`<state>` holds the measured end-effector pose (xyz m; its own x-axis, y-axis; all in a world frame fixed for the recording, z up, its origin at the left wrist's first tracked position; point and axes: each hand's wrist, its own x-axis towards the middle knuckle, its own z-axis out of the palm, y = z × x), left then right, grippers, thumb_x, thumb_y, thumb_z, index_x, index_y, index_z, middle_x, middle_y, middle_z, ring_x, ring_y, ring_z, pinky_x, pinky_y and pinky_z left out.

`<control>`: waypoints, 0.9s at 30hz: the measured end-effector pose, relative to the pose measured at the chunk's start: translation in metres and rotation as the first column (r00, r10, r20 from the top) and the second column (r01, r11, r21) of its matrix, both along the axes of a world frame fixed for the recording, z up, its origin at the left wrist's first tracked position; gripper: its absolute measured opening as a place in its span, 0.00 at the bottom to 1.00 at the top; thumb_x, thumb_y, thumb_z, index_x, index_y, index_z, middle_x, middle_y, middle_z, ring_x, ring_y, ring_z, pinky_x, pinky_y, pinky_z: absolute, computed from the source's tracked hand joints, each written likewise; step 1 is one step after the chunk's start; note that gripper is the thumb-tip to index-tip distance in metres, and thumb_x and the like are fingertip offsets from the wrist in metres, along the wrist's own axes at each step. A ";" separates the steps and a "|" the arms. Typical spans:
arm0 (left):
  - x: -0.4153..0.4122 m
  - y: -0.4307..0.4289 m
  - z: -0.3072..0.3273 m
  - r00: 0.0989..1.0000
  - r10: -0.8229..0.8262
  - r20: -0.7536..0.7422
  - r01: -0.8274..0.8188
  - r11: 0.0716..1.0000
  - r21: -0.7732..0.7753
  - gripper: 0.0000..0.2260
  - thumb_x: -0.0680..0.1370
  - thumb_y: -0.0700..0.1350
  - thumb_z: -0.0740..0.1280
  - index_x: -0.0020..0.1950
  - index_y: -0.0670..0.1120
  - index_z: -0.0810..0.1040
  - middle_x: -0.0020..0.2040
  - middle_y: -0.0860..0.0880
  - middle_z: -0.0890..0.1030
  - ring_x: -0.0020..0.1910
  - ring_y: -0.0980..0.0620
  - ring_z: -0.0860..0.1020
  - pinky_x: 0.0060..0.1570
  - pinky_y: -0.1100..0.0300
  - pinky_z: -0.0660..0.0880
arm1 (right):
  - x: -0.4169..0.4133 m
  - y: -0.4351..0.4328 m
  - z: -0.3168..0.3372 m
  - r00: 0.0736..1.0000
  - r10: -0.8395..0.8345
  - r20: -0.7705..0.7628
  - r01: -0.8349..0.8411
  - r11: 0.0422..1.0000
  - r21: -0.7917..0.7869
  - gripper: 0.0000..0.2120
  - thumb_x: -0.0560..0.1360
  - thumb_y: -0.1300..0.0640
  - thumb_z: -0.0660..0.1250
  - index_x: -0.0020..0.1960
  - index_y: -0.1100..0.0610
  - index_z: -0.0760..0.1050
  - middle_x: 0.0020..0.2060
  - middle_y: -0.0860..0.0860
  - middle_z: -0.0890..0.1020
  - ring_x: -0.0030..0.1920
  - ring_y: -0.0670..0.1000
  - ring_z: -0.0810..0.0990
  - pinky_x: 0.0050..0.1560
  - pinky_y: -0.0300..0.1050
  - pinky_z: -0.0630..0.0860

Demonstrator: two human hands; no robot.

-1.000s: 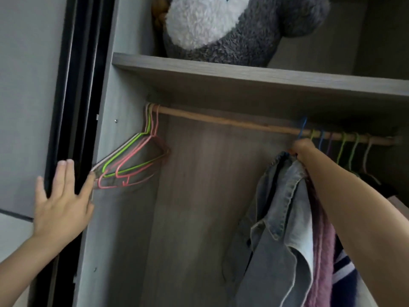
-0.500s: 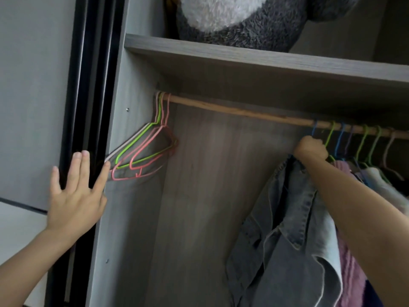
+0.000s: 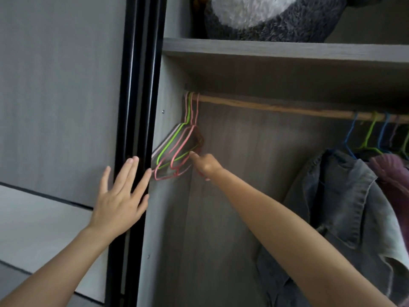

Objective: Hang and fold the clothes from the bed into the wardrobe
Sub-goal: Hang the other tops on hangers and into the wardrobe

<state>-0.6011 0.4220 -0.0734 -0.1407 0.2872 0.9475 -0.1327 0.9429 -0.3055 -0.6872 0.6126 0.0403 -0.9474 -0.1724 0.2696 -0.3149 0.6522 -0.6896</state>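
A wooden rail (image 3: 276,107) runs across the open wardrobe. Several empty pink, green and white wire hangers (image 3: 177,149) hang bunched at its left end. My right hand (image 3: 204,163) reaches there, and its fingertips touch the lower bar of a pink hanger; whether it grips the hanger is unclear. My left hand (image 3: 120,196) lies flat with spread fingers on the black door frame (image 3: 137,85). A grey denim jacket (image 3: 345,213) hangs on a blue hanger (image 3: 350,138) at the right, beside a purple garment (image 3: 391,173).
A shelf (image 3: 287,49) above the rail carries a large grey and white plush toy (image 3: 265,16). More coloured hangers (image 3: 380,134) crowd the rail's right end. The sliding door panel (image 3: 55,107) fills the left side. The wardrobe's back wall shows between the hangers and the jacket.
My right hand left the jacket's hanger at the right of the rail and crossed left to the empty hangers. The jacket now hangs on its own. My left hand stayed on the frame.
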 end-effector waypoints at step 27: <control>-0.011 -0.001 -0.008 0.991 -0.131 -0.009 0.131 0.990 0.060 0.21 0.76 0.44 0.58 0.69 0.43 0.70 0.72 0.37 0.66 0.74 0.46 0.59 0.65 0.38 0.60 | 0.037 0.015 0.004 0.900 -0.322 -0.293 0.183 0.891 -0.416 0.12 0.82 0.59 0.50 0.53 0.64 0.70 0.47 0.60 0.75 0.48 0.58 0.73 0.44 0.45 0.66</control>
